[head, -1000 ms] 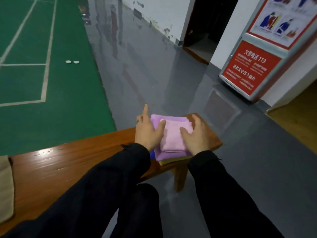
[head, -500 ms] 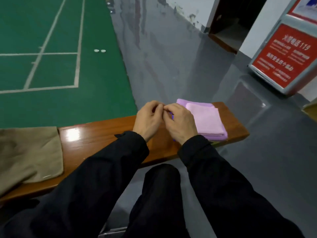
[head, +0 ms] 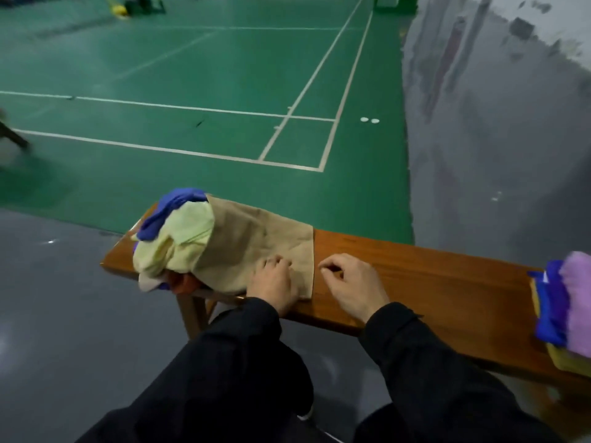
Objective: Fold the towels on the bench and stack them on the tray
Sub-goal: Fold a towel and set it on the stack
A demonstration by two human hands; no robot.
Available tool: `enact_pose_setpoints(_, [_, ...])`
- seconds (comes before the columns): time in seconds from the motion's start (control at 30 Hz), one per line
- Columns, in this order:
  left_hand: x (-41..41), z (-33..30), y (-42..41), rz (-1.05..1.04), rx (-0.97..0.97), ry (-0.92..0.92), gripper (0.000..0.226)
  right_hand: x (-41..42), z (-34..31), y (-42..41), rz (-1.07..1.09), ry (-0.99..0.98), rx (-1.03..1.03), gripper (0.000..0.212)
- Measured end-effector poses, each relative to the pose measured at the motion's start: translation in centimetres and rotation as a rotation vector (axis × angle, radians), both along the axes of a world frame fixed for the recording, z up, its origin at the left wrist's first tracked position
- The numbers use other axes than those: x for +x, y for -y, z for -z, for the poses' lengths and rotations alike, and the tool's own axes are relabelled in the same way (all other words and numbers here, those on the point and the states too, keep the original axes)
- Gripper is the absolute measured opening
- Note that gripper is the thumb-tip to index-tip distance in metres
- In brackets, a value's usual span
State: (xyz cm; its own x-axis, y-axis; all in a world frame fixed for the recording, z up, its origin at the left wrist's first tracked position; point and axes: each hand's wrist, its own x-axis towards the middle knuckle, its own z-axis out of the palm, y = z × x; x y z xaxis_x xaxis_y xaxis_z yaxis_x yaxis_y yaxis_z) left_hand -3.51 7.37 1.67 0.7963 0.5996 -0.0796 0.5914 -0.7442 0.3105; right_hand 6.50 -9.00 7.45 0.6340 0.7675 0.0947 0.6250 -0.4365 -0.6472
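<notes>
A tan towel [head: 256,244] lies spread flat on the wooden bench [head: 431,282]. My left hand [head: 275,282] presses on its near right corner with fingers curled into the cloth. My right hand [head: 351,282] rests on bare wood just right of the towel's edge, fingers curled, holding nothing. A heap of unfolded towels [head: 179,238], pale yellow, blue and orange, sits on the bench's left end and overlaps the tan towel. At the right edge of view is the folded stack [head: 572,302], pink on top, then blue, then a yellow layer; I cannot tell whether that is the tray.
Bare bench wood runs between my right hand and the folded stack. Behind the bench is a green court floor [head: 192,91] with white lines and two small white discs [head: 369,120]. Grey glossy floor [head: 495,155] lies to the right and below. My dark-trousered legs fill the foreground.
My view swung left from the folded stack to the tan towel and the heap. Both hands left the stack; the left now rests on the tan towel, the right beside it.
</notes>
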Motion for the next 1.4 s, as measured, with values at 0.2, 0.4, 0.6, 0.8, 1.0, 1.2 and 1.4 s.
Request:
enact_pose_setpoints(0.2, [-3.1, 3.8, -3.6, 0.012, 0.119, -0.031, 0.020, -0.8, 1.4, 0.1, -0.027, -0.044, -0.058, 0.013])
enact_pose_setpoints(0.4, [1.2, -5.4, 0.6, -0.065, -0.139, 0.741, 0.023, 0.5, 1.0, 2.1, 0.127, -0.258, 0.069, 0.019])
enact_pose_setpoints(0.6, [4.6, -16.5, 2.9, 0.270, -0.260, 0.792, 0.022, 1.9, -3.0, 4.5, 0.292, -0.194, 0.533, 0.107])
enact_pose_setpoints(0.8, [6.1, -19.2, 5.7, 0.785, -0.070, 0.413, 0.039, 5.3, -10.3, 8.2, 0.093, 0.422, 0.421, 0.113])
enact_pose_setpoints(1.0, [7.4, -17.6, 5.0, 0.659, 0.070, 0.392, 0.017, 8.1, -12.1, 11.1, 0.158, 0.488, 0.278, 0.024])
enact_pose_setpoints(1.2, [8.3, -17.3, 2.3, 0.339, 0.129, 0.593, 0.011, 12.0, -14.3, 12.3, 0.416, 0.525, 0.255, 0.014])
enact_pose_setpoints(1.4, [6.6, -17.3, 2.7, 0.433, 0.262, 0.875, 0.017, 11.2, -13.9, 14.5, 0.418, 0.434, 0.345, 0.008])
